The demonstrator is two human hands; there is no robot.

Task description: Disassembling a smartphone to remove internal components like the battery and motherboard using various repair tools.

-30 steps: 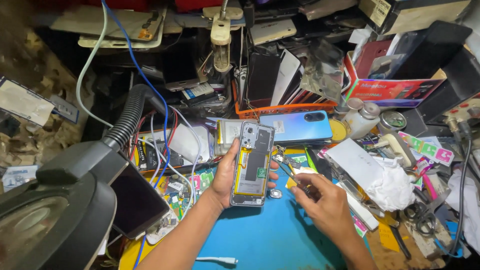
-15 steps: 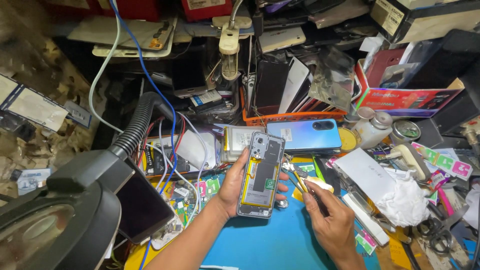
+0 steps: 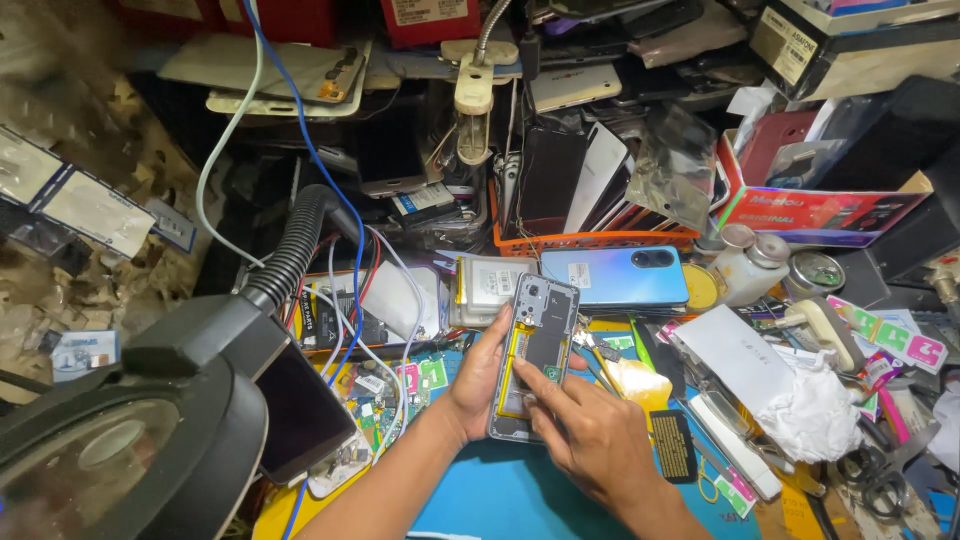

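Observation:
My left hand (image 3: 478,378) holds an opened smartphone (image 3: 535,345) with its back cover off, its grey frame and dark inner parts facing me. The phone stands tilted above a blue work mat (image 3: 510,495). My right hand (image 3: 590,435) lies over the phone's lower half, its forefinger pressing on the inner parts near the middle. I cannot tell whether the right hand holds a small tool.
A blue phone back cover (image 3: 615,277) and a battery pack (image 3: 487,288) lie just behind the phone. A magnifier lamp (image 3: 120,440) with a ribbed arm fills the left foreground. An orange tray (image 3: 590,240) of parts, small bottles (image 3: 745,262), a white cloth (image 3: 815,415), cables and circuit boards crowd the bench.
My right hand has moved left from beside the phone onto its lower half, forefinger now on the inner parts. The left hand keeps its hold on the phone.

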